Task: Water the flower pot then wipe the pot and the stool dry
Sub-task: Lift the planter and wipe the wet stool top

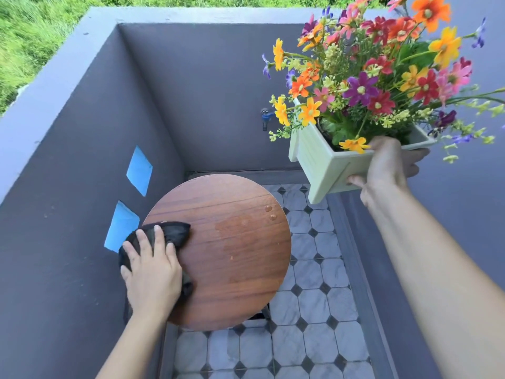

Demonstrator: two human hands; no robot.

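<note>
Step in hand, by judgement: drying the stool, with watering apparently done. Left hand [151, 272], at lower left of the frame, pressed flat with fingers spread on a black cloth [169, 233] at the left edge of the round wooden stool top [232, 269]; not closed around the cloth, only bearing down on it. Right hand [388, 168], at centre right, clamped on the near rim and underside of the pale green square flower pot [325, 162], thumb over the rim, fingers under the base. Pot held up in the air at upper right, tilted, well clear of the stool, filled with mixed orange, red, purple and yellow flowers [369, 77]. Damp patch [235, 233] visible at centre of the stool top; separate water drops [269, 212] near the right edge, just below the pot. Next move calls for a sweep of the cloth rightward across patch and drops, with steady pressure. Keep pot raised and level meanwhile, to avoid fresh drips. Whether the pot walls are dry: cannot tell. Blue tap [265, 117] on the rear wall, not in use.
</note>
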